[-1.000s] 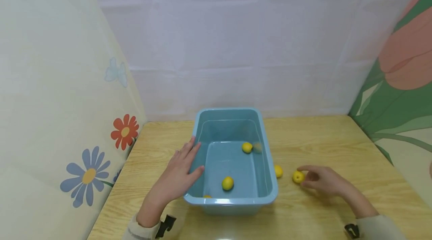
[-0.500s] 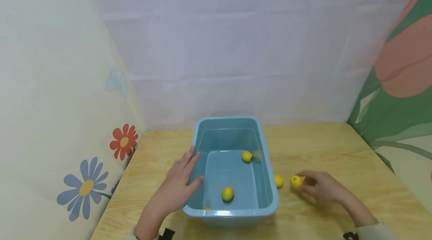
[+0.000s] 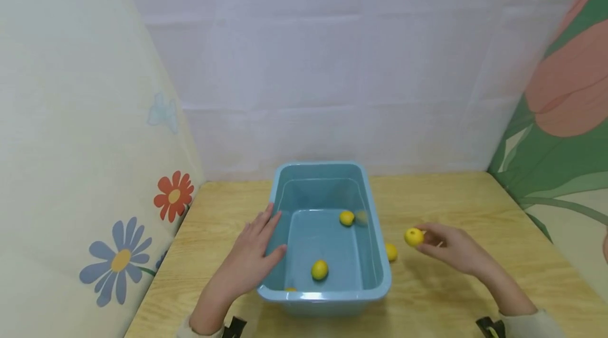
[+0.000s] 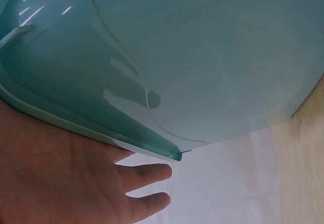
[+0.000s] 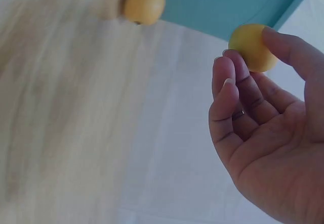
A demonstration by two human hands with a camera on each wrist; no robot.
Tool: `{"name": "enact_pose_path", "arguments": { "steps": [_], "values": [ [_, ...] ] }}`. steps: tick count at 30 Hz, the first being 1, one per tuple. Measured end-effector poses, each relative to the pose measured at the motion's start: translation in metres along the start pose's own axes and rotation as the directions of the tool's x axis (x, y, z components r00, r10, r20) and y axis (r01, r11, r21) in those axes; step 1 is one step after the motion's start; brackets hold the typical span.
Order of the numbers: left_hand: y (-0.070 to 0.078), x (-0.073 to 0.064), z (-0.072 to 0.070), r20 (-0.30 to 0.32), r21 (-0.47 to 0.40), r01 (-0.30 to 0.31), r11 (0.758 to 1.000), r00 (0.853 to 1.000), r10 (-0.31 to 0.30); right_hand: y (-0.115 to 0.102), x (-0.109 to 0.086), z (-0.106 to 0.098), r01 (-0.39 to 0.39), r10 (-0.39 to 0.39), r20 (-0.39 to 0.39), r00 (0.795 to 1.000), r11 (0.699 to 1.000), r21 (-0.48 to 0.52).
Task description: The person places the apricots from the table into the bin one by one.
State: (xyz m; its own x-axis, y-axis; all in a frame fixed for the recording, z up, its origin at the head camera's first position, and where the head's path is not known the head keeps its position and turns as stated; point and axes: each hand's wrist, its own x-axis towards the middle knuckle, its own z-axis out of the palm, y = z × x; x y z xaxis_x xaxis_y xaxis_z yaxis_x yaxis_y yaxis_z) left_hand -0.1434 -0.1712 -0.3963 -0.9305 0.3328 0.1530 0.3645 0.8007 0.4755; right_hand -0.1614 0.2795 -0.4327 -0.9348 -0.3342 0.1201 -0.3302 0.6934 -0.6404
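Note:
My left hand [image 3: 254, 251] lies along the left rim of a blue plastic bin [image 3: 325, 296], fingers straight. In the left wrist view, the palm [image 4: 55, 168] is against the outside of that rim. To the right of the bin, my right hand [image 3: 453, 248] pinches a small round yellow fruit [image 3: 414, 236] between thumb and fingertips, held above the table. The right wrist view shows the thumb on one side of this fruit [image 5: 248, 49]. Another yellow fruit [image 3: 391, 252] sits on the table against the bin's right side.
Inside the bin lie a yellow fruit [image 3: 347, 218] by the right wall, another [image 3: 320, 270] near the front, and a third [image 3: 291, 289] mostly hidden by the front rim. A wooden table [image 3: 446, 195] bears the bin. White cloth [image 3: 285, 63] hangs behind.
The right hand has closed on the yellow fruit and lifted it off the table, slightly to the left. The left hand stays at the rim. The head view has tilted slightly.

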Motion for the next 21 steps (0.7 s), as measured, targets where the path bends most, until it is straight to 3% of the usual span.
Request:
{"name": "enact_pose_path", "arguments": {
  "steps": [21],
  "values": [
    [0.001,0.0,-0.002,0.002,-0.003,-0.012,1.0,1.0,0.012,-0.055,0.003,-0.019,0.037,-0.037,-0.042,0.998,0.999,-0.01]
  ]
}}
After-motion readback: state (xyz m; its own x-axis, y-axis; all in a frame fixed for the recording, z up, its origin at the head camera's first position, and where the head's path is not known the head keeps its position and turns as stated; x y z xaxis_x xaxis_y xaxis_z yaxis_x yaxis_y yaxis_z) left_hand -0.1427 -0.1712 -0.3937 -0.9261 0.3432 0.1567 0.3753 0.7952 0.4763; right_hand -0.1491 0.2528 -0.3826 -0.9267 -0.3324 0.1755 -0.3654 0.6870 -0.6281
